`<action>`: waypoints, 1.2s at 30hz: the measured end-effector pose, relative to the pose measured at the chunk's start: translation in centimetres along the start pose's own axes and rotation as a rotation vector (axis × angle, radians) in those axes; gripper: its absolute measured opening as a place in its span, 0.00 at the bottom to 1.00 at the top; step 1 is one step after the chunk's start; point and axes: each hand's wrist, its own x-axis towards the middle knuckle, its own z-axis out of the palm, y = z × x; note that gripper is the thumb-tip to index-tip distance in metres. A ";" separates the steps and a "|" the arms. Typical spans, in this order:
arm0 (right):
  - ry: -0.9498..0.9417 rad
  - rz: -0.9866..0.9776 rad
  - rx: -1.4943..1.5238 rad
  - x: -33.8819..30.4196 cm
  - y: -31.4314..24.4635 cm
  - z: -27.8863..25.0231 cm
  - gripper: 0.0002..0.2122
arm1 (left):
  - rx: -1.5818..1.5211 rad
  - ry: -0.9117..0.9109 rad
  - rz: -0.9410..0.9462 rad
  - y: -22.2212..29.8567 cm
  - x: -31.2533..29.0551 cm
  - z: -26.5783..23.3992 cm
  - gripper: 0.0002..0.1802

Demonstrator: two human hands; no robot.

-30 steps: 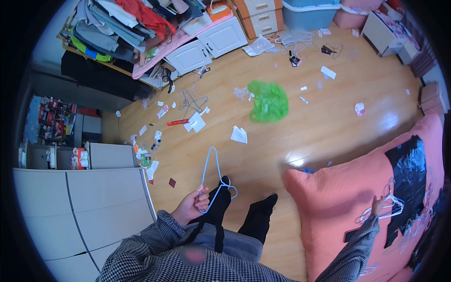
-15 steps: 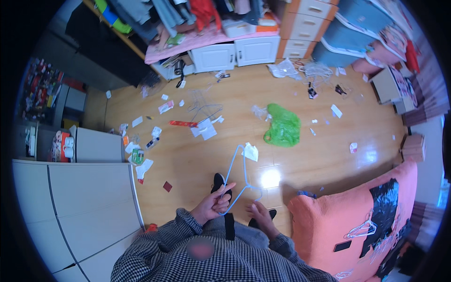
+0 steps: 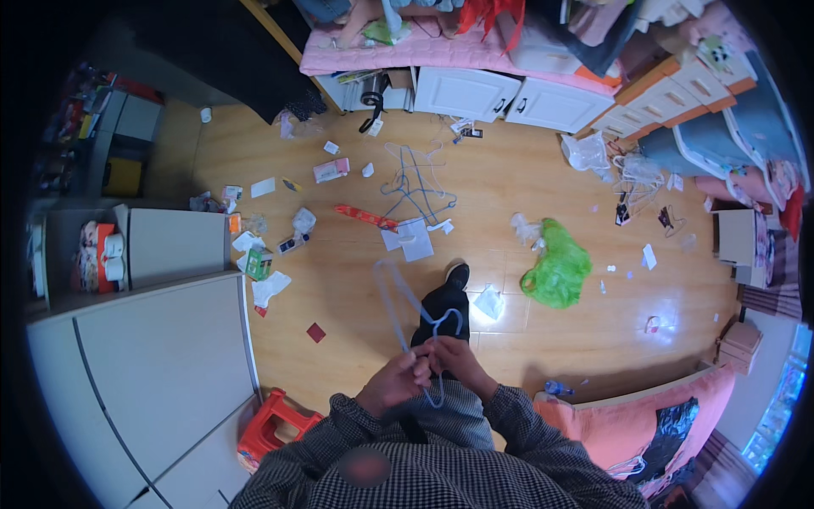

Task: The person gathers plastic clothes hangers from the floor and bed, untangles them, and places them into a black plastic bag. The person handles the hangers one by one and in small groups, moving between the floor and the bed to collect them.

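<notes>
A light blue wire hanger is held in front of my body, above the floor. My left hand is closed around its wire on the near left side. The fingers of my right hand are pinched on the hanger close to the hook, touching or almost touching the left fingers. The hook curls up just beyond the right hand. The fingertips partly hide the wire there, and the hanger's far end is slightly blurred. One of my legs stretches forward beneath it, ending in a black shoe.
More hangers lie on the wooden floor ahead, by white papers and a red strip. A green plastic bag is to the right. Scraps litter the left. A red stool, grey cabinet and pink-covered furniture flank me.
My right hand has come up from beside the hook and taken hold of the hanger. The view has shifted, with one foot now forward and the red stool more visible.
</notes>
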 end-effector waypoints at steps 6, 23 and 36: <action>-0.585 0.272 -0.186 18.6 2.2 -8.6 0.11 | -0.199 0.007 0.269 12.5 9.0 -11.0 0.20; 0.650 -0.505 -0.915 69.4 15.0 -20.8 0.09 | 0.457 0.400 0.109 43.8 35.6 -39.5 0.23; 0.044 -0.433 -0.842 60.2 13.6 -7.9 0.08 | 0.460 0.187 0.182 38.3 36.6 -42.5 0.13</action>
